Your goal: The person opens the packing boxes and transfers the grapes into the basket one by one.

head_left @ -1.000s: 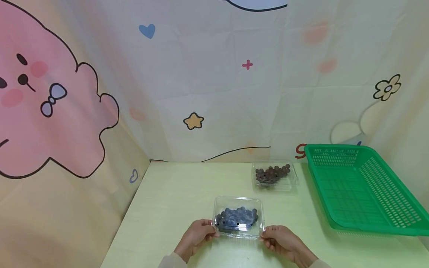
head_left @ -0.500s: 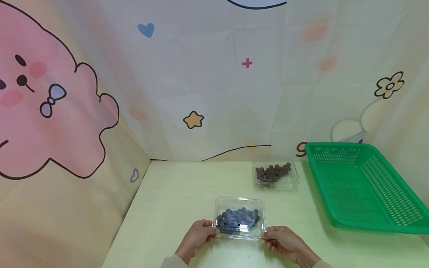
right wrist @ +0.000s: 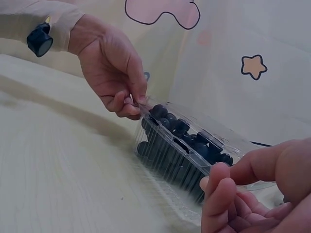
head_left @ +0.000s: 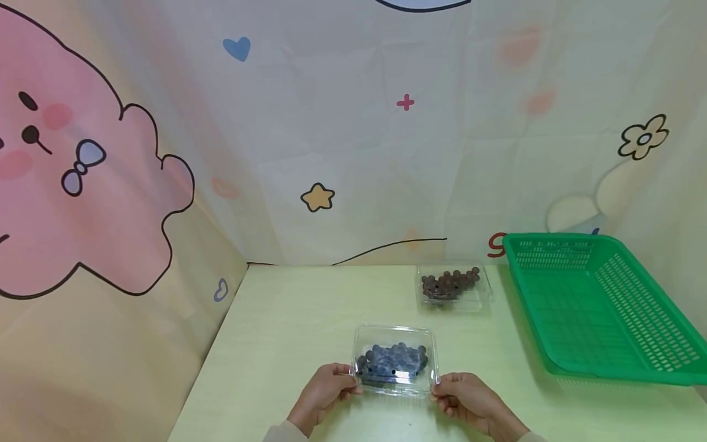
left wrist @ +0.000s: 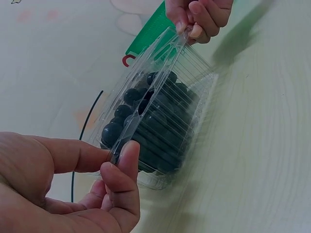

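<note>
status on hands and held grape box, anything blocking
Left hand and right hand pinch clear grape box at near corners. Nothing visibly blocking. Second grape box behind, green basket to the right.

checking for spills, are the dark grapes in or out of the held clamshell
In: all three views show the dark grapes through the held clear plastic clamshell, none loose in sight.

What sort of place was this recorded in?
Probably an indoor corner set up for tabletop work: cartoon-printed cloth hangs behind a pale table, with a green basket at its right side.
</note>
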A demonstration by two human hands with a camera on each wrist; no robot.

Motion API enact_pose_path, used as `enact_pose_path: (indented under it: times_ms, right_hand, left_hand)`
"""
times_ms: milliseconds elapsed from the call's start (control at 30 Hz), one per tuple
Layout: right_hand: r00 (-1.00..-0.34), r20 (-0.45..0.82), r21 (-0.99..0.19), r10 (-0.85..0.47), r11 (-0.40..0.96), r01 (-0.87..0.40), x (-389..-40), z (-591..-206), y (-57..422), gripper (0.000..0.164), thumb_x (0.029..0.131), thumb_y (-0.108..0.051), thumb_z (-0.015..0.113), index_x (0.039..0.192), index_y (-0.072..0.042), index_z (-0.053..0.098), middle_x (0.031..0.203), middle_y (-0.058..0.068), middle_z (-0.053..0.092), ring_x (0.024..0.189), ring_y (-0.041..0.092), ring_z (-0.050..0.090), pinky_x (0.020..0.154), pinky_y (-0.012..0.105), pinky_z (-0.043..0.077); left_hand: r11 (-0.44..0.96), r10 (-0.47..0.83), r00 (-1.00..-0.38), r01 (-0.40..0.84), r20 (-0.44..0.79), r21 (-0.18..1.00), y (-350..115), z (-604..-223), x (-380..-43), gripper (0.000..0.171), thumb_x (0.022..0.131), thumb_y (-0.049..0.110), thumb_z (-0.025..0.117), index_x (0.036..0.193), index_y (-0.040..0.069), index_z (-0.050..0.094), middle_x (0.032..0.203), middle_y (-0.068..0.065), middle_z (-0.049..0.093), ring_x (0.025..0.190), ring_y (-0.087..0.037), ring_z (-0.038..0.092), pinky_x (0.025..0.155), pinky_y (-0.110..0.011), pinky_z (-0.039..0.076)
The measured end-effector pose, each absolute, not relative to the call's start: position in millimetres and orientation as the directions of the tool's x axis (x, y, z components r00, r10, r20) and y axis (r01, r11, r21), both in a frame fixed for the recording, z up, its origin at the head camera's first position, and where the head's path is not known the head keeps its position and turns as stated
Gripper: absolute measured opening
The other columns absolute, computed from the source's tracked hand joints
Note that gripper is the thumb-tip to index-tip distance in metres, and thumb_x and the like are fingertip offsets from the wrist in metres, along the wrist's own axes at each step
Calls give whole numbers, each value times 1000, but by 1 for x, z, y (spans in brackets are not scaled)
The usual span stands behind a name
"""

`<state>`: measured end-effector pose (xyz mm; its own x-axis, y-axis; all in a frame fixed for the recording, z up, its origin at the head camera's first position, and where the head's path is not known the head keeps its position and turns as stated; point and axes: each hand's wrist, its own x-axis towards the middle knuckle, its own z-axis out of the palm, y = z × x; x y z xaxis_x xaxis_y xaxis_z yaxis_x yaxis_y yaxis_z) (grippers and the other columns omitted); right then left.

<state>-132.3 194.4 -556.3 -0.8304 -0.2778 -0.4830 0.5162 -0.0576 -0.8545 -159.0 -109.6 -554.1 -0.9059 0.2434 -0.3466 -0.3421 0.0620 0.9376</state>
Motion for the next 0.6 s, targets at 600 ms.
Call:
enact_pose_path:
  times_ms: [600]
  right_hand:
    - [-872, -441, -896, -212, 43, 443, -129, -552, 191, 13, 96, -4, 67, 100, 7, 63, 82, 9, 70, 65, 12, 61, 59, 22, 52]
  left_hand:
    - [70, 225, -910, -340, -347, 938, -109, -554, -158, 21, 93, -5, 60, 112, -14, 59, 88, -8, 67, 73, -10, 68, 62, -17, 48]
